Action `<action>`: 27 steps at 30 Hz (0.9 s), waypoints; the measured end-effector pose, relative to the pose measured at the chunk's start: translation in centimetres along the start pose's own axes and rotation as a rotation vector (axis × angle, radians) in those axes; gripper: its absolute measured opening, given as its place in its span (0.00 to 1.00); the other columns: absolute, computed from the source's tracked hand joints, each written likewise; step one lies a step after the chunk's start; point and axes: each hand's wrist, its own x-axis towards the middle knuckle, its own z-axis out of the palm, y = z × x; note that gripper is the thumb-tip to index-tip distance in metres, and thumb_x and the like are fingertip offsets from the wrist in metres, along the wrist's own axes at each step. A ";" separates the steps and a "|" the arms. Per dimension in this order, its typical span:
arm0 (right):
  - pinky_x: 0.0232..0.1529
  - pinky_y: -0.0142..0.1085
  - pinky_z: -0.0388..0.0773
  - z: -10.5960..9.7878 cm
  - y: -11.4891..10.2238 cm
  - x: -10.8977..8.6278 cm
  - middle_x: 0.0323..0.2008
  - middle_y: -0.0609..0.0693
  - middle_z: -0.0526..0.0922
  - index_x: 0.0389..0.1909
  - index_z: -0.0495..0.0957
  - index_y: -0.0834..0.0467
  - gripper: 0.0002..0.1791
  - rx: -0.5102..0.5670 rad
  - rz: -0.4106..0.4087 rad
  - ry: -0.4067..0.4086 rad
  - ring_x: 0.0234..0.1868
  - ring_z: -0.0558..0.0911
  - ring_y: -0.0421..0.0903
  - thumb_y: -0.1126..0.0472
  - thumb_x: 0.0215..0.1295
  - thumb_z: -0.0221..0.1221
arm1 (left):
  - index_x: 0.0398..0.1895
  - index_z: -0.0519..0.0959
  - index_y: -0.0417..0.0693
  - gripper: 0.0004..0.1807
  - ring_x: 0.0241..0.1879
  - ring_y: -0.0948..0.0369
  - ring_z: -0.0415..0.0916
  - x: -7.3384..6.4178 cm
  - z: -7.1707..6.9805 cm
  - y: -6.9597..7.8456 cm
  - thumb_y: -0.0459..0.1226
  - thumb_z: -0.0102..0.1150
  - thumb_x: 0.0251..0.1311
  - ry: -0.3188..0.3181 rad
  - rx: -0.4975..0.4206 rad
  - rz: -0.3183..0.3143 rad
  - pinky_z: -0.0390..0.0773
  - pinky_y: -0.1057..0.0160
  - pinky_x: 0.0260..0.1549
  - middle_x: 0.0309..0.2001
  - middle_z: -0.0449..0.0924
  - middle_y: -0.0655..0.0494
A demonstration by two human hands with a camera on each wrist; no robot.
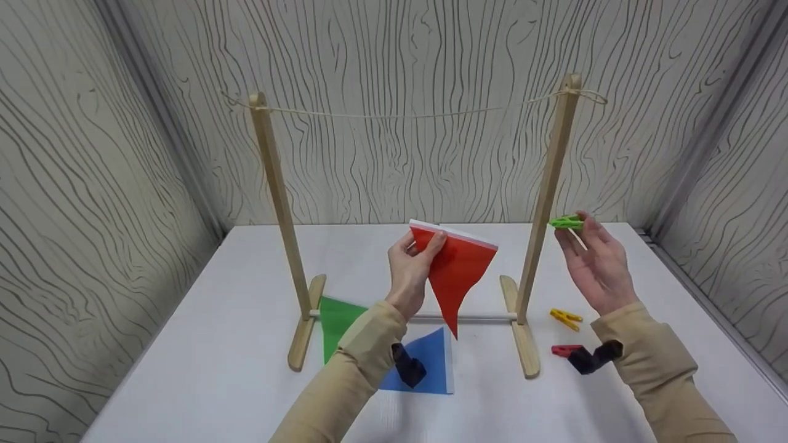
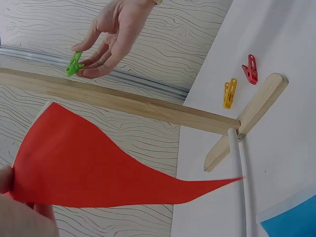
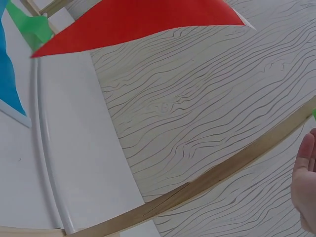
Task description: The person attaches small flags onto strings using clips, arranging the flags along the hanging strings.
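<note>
Red flag (image 1: 460,267) in left hand (image 1: 409,271)

Open room for passing lies below the string (image 1: 394,116), between the left post (image 1: 280,191) and right post (image 1: 546,191), down to the low white rod (image 1: 474,317). In the head view, the red pennant (image 1: 458,271) in the left grip (image 1: 411,271) covers part of that gap, and the right post shows between it and the right grip (image 1: 597,261), their depths hard to tell. The tabletop (image 1: 203,351) left of the left post is free, while the yellow clothespin (image 1: 565,318) and red clothespin (image 1: 561,350) lie right of the right post.
</note>
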 end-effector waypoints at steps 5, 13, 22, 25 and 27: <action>0.65 0.34 0.76 1.3 -0.2 0.6 0.54 0.57 0.77 0.56 0.74 0.67 0.15 -0.006 -0.027 -0.022 0.58 0.82 0.49 0.65 0.77 0.47 | 0.52 0.81 0.43 0.17 0.43 0.56 0.85 0.1 0.1 1.3 0.43 0.65 0.65 -0.004 0.015 0.031 0.86 0.58 0.49 0.47 0.86 0.45; 0.64 0.34 0.77 3.6 -0.9 1.9 0.52 0.58 0.80 0.54 0.76 0.69 0.13 -0.072 -0.114 -0.041 0.56 0.84 0.50 0.68 0.75 0.50 | 0.50 0.82 0.41 0.16 0.42 0.55 0.85 0.4 0.4 3.3 0.42 0.66 0.65 -0.012 0.035 0.057 0.86 0.57 0.47 0.45 0.87 0.45; 0.60 0.35 0.80 6.5 -1.7 3.8 0.49 0.60 0.82 0.51 0.78 0.70 0.12 -0.214 -0.263 -0.053 0.52 0.86 0.50 0.68 0.72 0.53 | 0.45 0.83 0.38 0.14 0.37 0.58 0.85 0.9 1.2 4.8 0.39 0.68 0.62 -0.013 0.003 0.129 0.85 0.60 0.48 0.40 0.88 0.45; 0.59 0.34 0.80 7.0 -1.9 4.0 0.48 0.59 0.82 0.50 0.79 0.70 0.11 -0.229 -0.288 -0.046 0.51 0.86 0.50 0.69 0.72 0.54 | 0.46 0.82 0.38 0.14 0.38 0.58 0.85 1.1 1.5 5.1 0.38 0.68 0.62 -0.020 0.002 0.132 0.85 0.60 0.49 0.41 0.88 0.45; 0.59 0.34 0.81 7.2 -2.2 4.1 0.48 0.59 0.81 0.50 0.78 0.70 0.11 -0.227 -0.297 -0.047 0.51 0.86 0.50 0.69 0.72 0.54 | 0.47 0.82 0.39 0.14 0.40 0.57 0.85 1.1 1.7 5.4 0.38 0.67 0.63 -0.031 -0.002 0.131 0.85 0.59 0.50 0.42 0.88 0.44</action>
